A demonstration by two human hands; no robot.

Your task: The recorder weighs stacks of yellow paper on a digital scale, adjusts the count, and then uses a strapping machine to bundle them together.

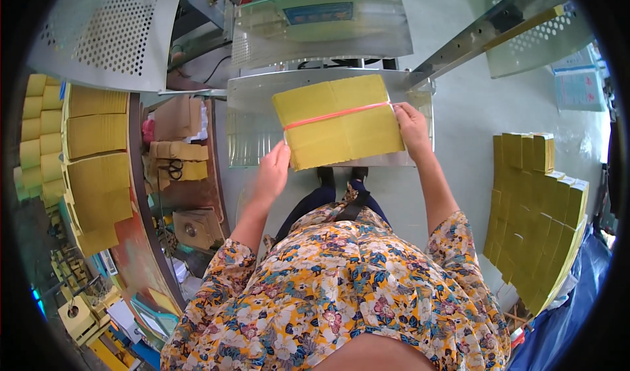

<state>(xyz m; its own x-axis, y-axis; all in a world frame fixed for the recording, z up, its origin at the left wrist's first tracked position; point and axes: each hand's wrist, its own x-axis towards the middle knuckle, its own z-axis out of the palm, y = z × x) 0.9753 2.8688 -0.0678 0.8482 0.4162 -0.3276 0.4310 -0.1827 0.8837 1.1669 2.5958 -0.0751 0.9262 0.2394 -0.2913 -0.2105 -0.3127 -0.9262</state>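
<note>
Between my hands is a flat, rectangular bundle of yellow paper or card (344, 144), tilted slightly with its right side farther from me. A pink strap (338, 115) crosses it from the left edge to the right edge. My left hand (270, 171) is closed on the bundle's left edge, near the lower corner. On the right edge, close to the strap's end, my right hand (413, 129) grips it with the fingers partly hidden. Beneath the bundle lies a shiny metal tabletop (252, 102); whether the two touch I cannot tell.
Stacked yellow bundles stand at the left (98, 131) and in a tall pile at the right (535, 217). Black scissors (173, 169) lie on a brown shelf at the left. A curved clear cover (262, 33) rises behind the tabletop. A metal bar (482, 33) slants across the upper right.
</note>
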